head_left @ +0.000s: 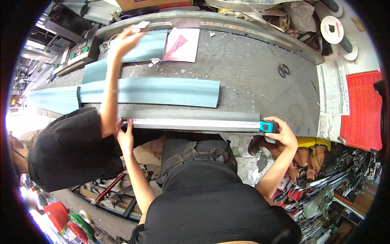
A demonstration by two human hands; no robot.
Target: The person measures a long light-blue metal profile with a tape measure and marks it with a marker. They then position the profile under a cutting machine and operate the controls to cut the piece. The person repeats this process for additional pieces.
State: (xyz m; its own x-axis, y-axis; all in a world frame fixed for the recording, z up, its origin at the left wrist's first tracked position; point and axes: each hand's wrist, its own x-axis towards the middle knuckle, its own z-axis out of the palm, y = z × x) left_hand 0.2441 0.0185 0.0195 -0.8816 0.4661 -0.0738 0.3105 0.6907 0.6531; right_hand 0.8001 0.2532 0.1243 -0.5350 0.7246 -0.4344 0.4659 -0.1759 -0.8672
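Observation:
A teal and black tape measure (268,126) is in my right hand (286,133), with thumb and fingers closed round its case. Its pale blade (195,123) runs out straight to the left along a long grey strip (183,116) at the bench's near edge. At the strip's left end, my left hand (125,136) pinches the end of the blade between finger and thumb. Beyond the strip lies a long light-blue panel (150,91), with another light-blue piece (95,72) behind it at the left.
Beside me on the left, a co-worker in black (73,150) reaches an arm (113,73) over the bench (243,73). Scissors (283,70) lie at the far right, and a pink-marked sheet (183,44) at the back. Another person in yellow (315,142) crouches below right.

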